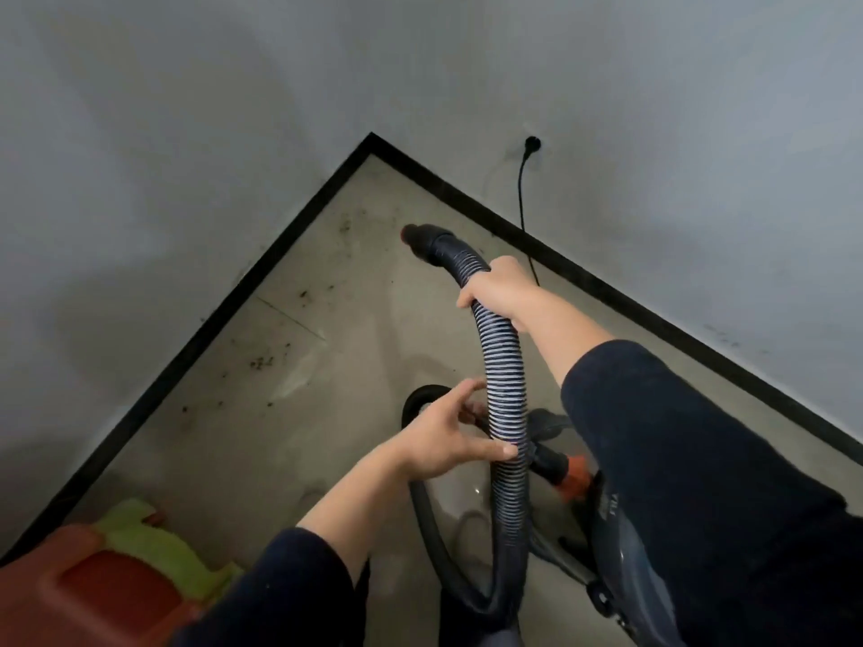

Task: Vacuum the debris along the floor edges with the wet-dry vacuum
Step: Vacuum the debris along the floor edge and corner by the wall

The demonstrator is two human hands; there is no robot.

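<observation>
Dim, even indoor light, soft shadows on grey walls, wide-angle bending at edges, slight overall blur

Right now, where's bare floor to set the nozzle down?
Free: the mid-floor patch between the debris along the left skirting and the hose; also the corner floor beyond the nozzle. Crowded: lower right, where the vacuum and looped hose sit, and lower left by the orange-and-green object. The power cord trails by the right skirting.
</observation>
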